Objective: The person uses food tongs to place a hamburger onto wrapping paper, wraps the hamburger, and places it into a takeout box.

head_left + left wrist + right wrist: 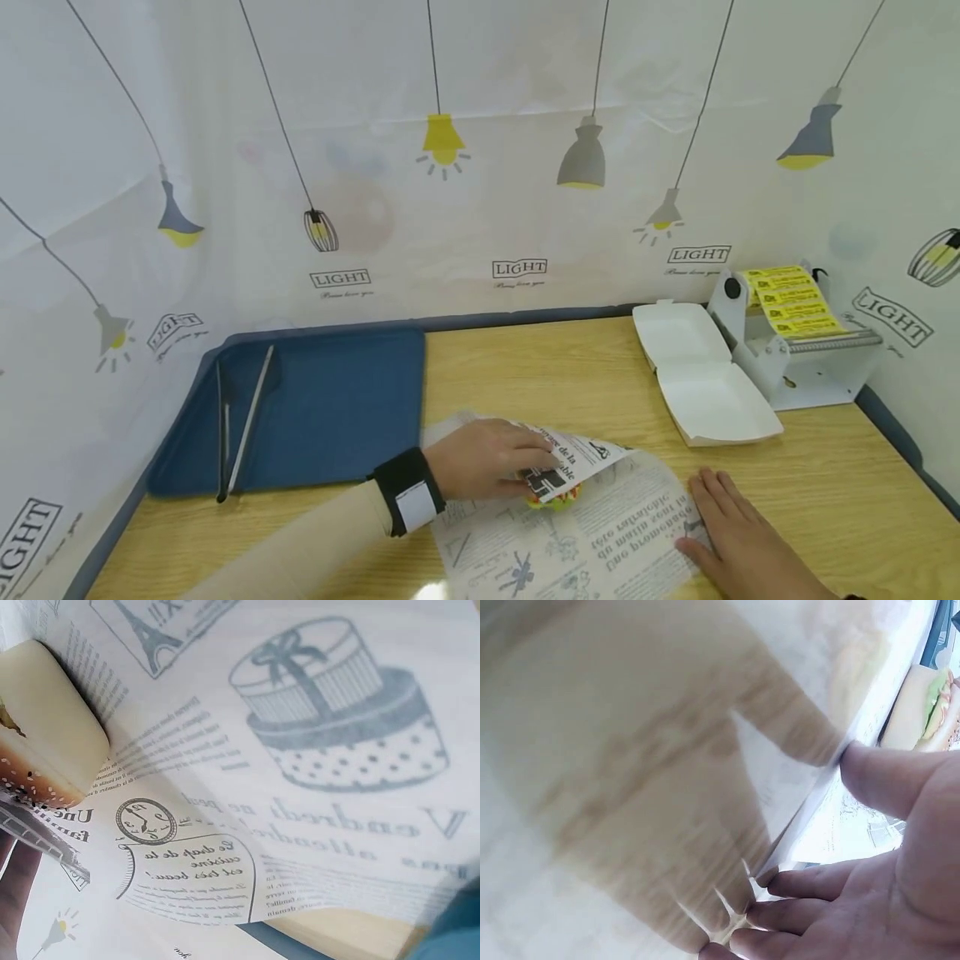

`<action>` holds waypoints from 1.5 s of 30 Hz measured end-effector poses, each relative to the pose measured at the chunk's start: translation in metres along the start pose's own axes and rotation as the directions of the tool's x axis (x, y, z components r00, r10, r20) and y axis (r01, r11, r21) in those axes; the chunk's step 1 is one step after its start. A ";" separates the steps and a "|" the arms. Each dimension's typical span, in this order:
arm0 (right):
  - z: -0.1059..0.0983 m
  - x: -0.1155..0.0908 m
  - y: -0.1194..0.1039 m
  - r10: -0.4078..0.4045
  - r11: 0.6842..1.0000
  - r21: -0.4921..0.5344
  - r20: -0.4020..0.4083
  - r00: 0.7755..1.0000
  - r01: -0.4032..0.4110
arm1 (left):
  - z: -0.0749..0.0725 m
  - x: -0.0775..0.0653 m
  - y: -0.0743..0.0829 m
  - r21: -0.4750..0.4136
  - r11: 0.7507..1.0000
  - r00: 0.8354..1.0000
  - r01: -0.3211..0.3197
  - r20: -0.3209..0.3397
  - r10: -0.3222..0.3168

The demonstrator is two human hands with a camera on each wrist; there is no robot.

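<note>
A sheet of newsprint-patterned wrapping paper (570, 550) lies at the near middle of the table. Its far part is folded over a sesame-seed bun sandwich (52, 724), leaving a strip of green and red filling visible in the head view. With bent fingers, my left hand (487, 460) grips the folded paper at the sandwich's left side. On the paper's right edge rests my right hand (738, 533), its fingers stretched out and the thumb spread apart. Fingertips meet the raised paper edge in the right wrist view, where the sandwich (922, 712) shows beyond the thumb.
A blue tray (337, 400) holds metal tongs (251, 417) at the left. Back right, an opened white carton (712, 400) stands against a label dispenser (802, 358) with a yellow roll. A printed curtain (480, 208) rises behind the wooden table (525, 367).
</note>
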State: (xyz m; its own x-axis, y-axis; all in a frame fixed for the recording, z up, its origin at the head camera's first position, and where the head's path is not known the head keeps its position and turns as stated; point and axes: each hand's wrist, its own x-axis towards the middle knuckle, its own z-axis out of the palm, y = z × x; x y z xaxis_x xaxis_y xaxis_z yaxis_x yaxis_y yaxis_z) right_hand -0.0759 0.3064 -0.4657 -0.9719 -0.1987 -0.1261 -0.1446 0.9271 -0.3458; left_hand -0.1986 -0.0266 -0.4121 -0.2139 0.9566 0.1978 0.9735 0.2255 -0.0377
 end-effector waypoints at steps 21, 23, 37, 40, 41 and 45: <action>0.020 -0.008 -0.089 -0.475 0.862 -0.159 0.079 0.876 0.481 | 0.016 0.007 0.004 -0.100 0.995 0.998 0.027 -0.052 -0.033; 0.030 -0.007 -0.092 -0.449 0.870 -0.163 0.128 0.884 0.466 | 0.017 0.008 0.003 -0.124 0.992 0.998 0.024 -0.054 -0.031; 0.042 -0.005 -0.095 -0.357 0.908 -0.159 0.186 0.915 0.387 | 0.019 0.014 0.003 -0.199 0.977 0.989 0.076 -0.111 -0.100; 0.055 -0.011 -0.099 -0.385 0.892 -0.232 0.064 0.921 0.389 | 0.021 0.014 0.001 -0.206 0.975 0.988 0.078 -0.113 -0.103; 0.060 -0.012 -0.101 -0.398 0.884 -0.265 0.003 0.917 0.384 | 0.021 0.015 0.001 -0.208 0.975 0.988 0.076 -0.114 -0.101; 0.075 -0.015 -0.109 -0.389 0.896 -0.283 -0.127 0.912 0.343 | 0.021 0.016 0.002 -0.222 0.973 0.988 0.071 -0.116 -0.099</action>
State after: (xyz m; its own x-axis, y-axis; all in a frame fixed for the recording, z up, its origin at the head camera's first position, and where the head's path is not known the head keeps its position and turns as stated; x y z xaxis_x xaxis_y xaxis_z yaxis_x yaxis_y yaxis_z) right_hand -0.0313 0.1846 -0.4963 -0.8541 -0.5017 0.1372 -0.5151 0.8524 -0.0896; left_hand -0.2021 -0.0067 -0.4299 -0.2985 0.9018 0.3125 0.9493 0.2468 0.1945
